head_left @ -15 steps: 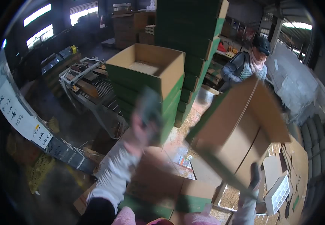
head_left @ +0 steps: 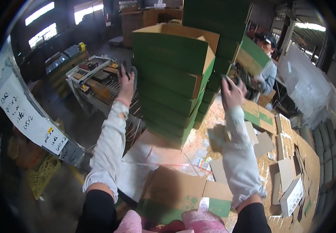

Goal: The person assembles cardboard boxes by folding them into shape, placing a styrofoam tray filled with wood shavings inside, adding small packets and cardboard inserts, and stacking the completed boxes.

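A tall stack of green, open-topped cartons rises in front of me, its top carton (head_left: 164,54) showing a brown inside. At the stack's left side, my left hand (head_left: 127,79) is raised with its fingers apart and nothing in it. My right hand (head_left: 233,92) is off to the right of the stack, also open and free of any object. Dark coverings show on the fingers of both hands. Below and between my forearms lies a folded flat carton (head_left: 171,188), brown with a green band.
Across the worktable (head_left: 263,171), littered with bits and cardboard pieces, a co-worker (head_left: 269,75) stands by a green and brown carton (head_left: 251,56). White trays (head_left: 292,197) lie at the right. A roller conveyor (head_left: 102,83) stands left, past a white written sheet (head_left: 28,120).
The carton at my right hand has gone onto the top of the stack. Both hands are now raised and apart from it. The co-worker now has a green and brown carton in front.
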Tool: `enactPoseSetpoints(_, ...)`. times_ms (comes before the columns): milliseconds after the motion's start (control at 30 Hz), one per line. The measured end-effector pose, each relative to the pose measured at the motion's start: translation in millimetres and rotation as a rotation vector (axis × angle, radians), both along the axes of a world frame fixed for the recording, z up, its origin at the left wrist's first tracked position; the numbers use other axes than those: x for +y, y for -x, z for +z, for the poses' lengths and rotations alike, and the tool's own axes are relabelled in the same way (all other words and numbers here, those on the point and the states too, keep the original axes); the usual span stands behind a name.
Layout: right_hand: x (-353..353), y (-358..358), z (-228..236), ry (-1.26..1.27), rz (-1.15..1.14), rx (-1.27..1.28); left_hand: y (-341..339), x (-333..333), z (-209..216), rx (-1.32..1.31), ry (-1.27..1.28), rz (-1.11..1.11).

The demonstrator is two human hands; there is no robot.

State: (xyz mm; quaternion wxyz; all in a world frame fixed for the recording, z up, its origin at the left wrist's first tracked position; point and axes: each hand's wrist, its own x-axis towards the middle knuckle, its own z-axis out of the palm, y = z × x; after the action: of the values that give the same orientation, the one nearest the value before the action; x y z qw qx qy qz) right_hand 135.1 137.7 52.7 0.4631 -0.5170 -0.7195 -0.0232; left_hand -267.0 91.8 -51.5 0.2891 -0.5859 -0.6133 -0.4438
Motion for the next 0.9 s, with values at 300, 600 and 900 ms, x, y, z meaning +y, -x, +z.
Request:
enactPoseSetpoints(300, -242, -107, -228, 0.472, 0.201, -0.536, -248, -288, -140, -0.258, 0.878, 0.143)
enactPoseSetpoints(600, -270, -185, -43, 0.014, 0.114, -0.660, -172, -264, -35, -0.843, 1.206, -0.870)
enactPoseSetpoints(900, -340, -223, -72, -0.053, 0.320, -0.610, -307, -194, 72, 0.260, 1.240, -1.217)
